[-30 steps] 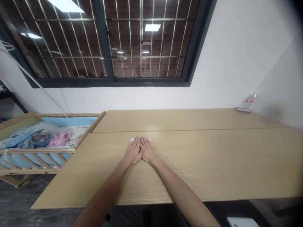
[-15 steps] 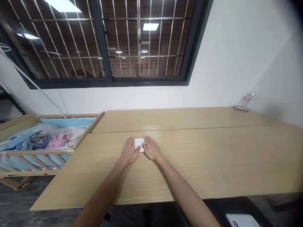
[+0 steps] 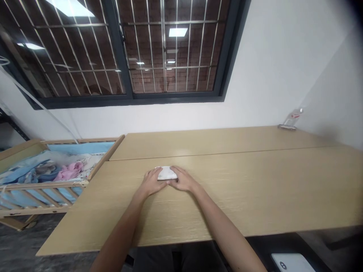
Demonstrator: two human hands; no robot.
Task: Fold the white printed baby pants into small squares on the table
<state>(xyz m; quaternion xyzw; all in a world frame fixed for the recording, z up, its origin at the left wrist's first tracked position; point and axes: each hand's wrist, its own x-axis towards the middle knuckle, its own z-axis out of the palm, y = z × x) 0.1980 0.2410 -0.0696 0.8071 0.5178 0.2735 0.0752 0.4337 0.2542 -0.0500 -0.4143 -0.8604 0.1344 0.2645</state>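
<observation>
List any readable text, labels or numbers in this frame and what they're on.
No text can be read.
Red label on the bottle, far right: too small and blurred.
Dark round mark on the white device, bottom edge: no letters legible.
On the folded white cloth: no print legible.

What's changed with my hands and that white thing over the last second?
The left hand and right hand, flat together over the white folded piece, slid apart, then curled around its ends, seemingly gripping it. The table, crib and bottle stayed put.
</observation>
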